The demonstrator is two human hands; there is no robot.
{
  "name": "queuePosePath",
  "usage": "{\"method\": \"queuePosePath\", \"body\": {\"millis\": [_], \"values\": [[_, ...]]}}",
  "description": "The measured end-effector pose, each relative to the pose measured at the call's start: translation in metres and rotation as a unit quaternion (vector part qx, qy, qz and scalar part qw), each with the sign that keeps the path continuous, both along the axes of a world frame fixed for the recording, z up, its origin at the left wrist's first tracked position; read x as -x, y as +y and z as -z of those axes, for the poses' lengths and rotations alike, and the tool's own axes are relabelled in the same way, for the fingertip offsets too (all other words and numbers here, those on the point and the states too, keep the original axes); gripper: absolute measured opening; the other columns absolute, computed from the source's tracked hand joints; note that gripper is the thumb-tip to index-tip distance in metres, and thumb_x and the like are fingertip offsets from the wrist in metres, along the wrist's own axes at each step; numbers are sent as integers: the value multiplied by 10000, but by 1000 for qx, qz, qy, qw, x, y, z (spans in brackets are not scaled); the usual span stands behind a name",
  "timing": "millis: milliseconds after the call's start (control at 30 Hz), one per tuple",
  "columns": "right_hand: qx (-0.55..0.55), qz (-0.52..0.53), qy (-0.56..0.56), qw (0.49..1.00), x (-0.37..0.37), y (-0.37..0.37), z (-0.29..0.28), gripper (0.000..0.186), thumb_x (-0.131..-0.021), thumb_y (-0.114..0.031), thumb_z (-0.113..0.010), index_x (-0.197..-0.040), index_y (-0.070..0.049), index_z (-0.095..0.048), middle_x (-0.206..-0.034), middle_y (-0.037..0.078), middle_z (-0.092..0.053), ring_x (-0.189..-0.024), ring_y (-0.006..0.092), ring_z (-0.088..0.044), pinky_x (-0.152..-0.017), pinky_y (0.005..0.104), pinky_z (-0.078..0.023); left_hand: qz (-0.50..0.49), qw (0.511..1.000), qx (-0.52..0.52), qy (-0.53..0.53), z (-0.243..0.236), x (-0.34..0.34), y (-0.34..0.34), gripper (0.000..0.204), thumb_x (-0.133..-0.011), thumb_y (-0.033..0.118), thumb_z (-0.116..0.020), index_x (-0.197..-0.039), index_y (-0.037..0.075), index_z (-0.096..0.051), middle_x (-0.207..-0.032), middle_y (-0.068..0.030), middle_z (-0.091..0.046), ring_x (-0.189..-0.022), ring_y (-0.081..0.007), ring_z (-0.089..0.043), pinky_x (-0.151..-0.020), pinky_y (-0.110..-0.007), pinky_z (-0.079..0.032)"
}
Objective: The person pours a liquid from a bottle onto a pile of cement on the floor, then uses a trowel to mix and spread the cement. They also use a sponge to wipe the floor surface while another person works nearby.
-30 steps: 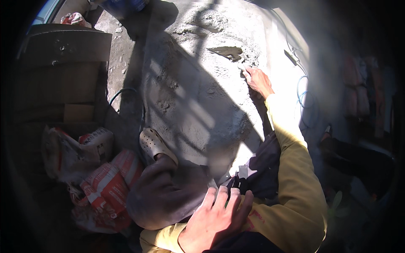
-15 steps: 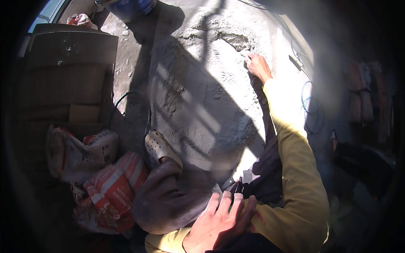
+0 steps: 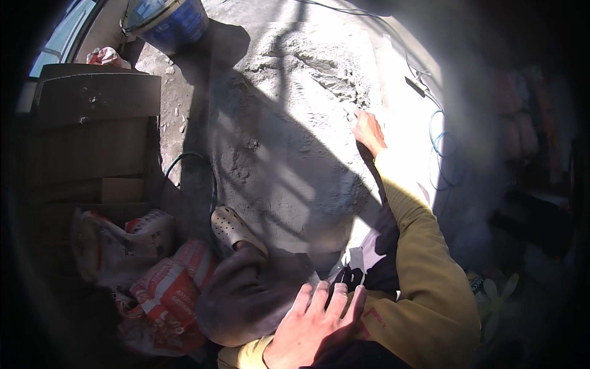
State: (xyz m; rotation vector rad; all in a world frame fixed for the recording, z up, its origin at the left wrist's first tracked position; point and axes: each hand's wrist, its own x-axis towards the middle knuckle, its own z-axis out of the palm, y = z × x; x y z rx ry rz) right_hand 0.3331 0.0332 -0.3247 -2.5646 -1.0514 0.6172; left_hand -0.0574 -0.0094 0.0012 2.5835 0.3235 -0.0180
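Note:
My right hand [image 3: 367, 130] is stretched out in a yellow sleeve to the far side of a patch of grey wet mortar [image 3: 289, 154] spread on the floor. Its fingers are closed on what looks like a trowel [image 3: 351, 111], whose blade is hard to make out against the rough ridge of mortar there. My left hand [image 3: 314, 320] rests flat on my bent knee with the fingers apart and nothing in it. My left foot in a pale perforated clog [image 3: 230, 227] stands at the near edge of the mortar.
A blue bucket [image 3: 166, 21] stands at the top. Wooden boards [image 3: 92, 135] lie at the left, with red-and-white sacks [image 3: 166, 289] below them. A black hose [image 3: 184, 163] curves beside the mortar. A blue cable [image 3: 444, 147] and a small dark tool [image 3: 415, 86] lie at the right.
My right hand has slid with the tool along the rough mortar at the far side. My left hand has stayed on the knee.

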Motion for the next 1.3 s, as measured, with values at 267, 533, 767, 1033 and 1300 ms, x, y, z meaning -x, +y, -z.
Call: {"method": "queuePosePath", "body": {"millis": [267,533,767,1033,1300], "values": [[-10,-31,-68,997,-18,55,3,288,-1009,-232,-544,-1173,-48,-693,-1035,268,-721,-963,459,-706,-841,533,-552,3,1000,3,2,2,7,-1,523,-885,213,-603,-1394,93,-583,-1211,-100,-647,-990,-276,-645,-845,-451,-538],[-44,-45,-84,994,16,84,9,298,-1003,-197,-526,-1209,-44,-678,-1017,282,-718,-963,467,-708,-829,538,-560,-15,1000,16,3,-6,17,10,507,-896,211,-579,-1389,98,-593,-1183,-87,-646,-977,-255,-632,-847,-433,-529],[-30,-5,7,1000,74,166,30,418,-920,-104,-523,-1298,74,-544,-1195,347,-640,-1109,519,-659,-953,543,-545,-58,997,-16,44,0,27,2,509,-920,253,-574,-1411,120,-589,-1231,-86,-648,-1070,-282,-645,-898,-460,-528],[-141,57,111,982,141,195,57,497,-909,-109,-530,-1353,108,-476,-1230,371,-589,-1181,502,-617,-1002,521,-514,-59,996,-5,62,11,32,-10,516,-966,301,-558,-1469,188,-555,-1309,-74,-611,-1148,-282,-624,-976,-486,-520],[-135,45,152,978,157,158,24,501,-935,-242,-615,-1335,43,-517,-1154,346,-629,-1045,473,-670,-865,501,-543,-56,978,-200,-16,24,35,-14,556,-970,277,-563,-1519,236,-494,-1401,-38,-510,-1186,-203,-570,-980,-437,-517]]}}
